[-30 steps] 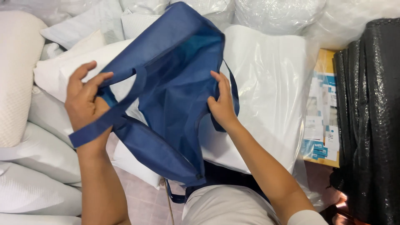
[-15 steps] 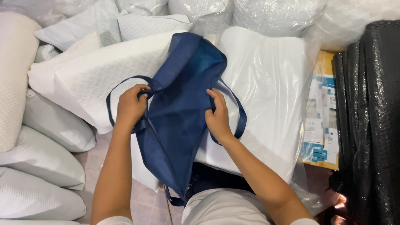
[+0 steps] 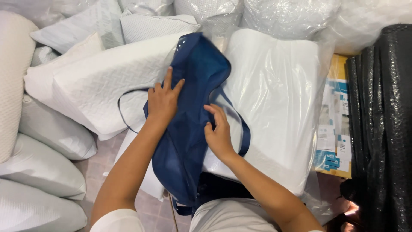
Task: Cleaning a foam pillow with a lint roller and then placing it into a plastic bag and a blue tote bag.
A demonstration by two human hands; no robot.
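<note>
A dark blue fabric bag [image 3: 189, 141] lies folded lengthwise over a plastic-wrapped white pillow [image 3: 274, 107], its long axis running away from the person, from the lap at the bottom up towards the stacked pillows at the top. The left hand [image 3: 162, 101] rests flat on the bag's left edge with fingers spread and pressing, not closed around anything. The right hand [image 3: 219, 131] sits just to the right and slightly nearer the body, fingers curled lightly against the cloth by a strap [image 3: 243, 133]; whether it pinches a fold I cannot tell. Both hands touch the bag, the left one farther up its length. A quilted white pillow [image 3: 98, 86] lies to the left
</note>
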